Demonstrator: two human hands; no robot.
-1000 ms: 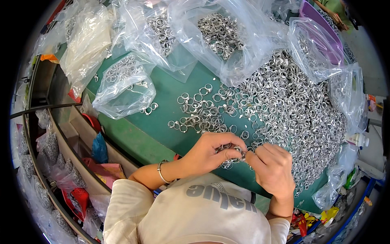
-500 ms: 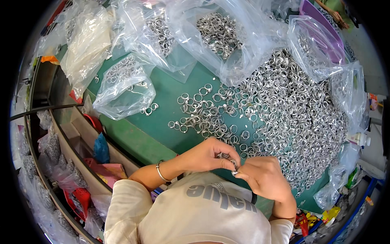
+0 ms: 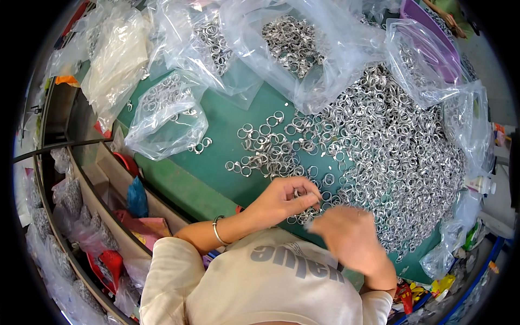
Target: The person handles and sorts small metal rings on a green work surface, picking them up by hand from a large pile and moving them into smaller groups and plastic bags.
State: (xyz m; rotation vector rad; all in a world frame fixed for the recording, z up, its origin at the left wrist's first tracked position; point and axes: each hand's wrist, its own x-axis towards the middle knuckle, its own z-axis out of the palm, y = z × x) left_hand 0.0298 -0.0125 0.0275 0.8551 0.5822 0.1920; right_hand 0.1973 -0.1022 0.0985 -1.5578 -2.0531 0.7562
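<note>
A broad heap of silver-coloured finger rings covers the right half of the green tabletop, thinning into a loose scatter of rings toward the middle. At the heap's near edge, my left hand is curled, with a few rings showing between its fingers and thumb. Several more rings lie just below its fingertips. My right hand is beside it on the right, apart from it and smeared by motion. Something small and shiny shows at its fingertips, too blurred to name.
Clear plastic bags of rings stand along the far side, with a smaller bag at the left. A purple basket is at the far right, near another person's arm. Open drawers line the left.
My hands have moved apart: the left went slightly up and forward over the rings, while the right shifted a little and now blurs. More rings show below the left fingertips.
</note>
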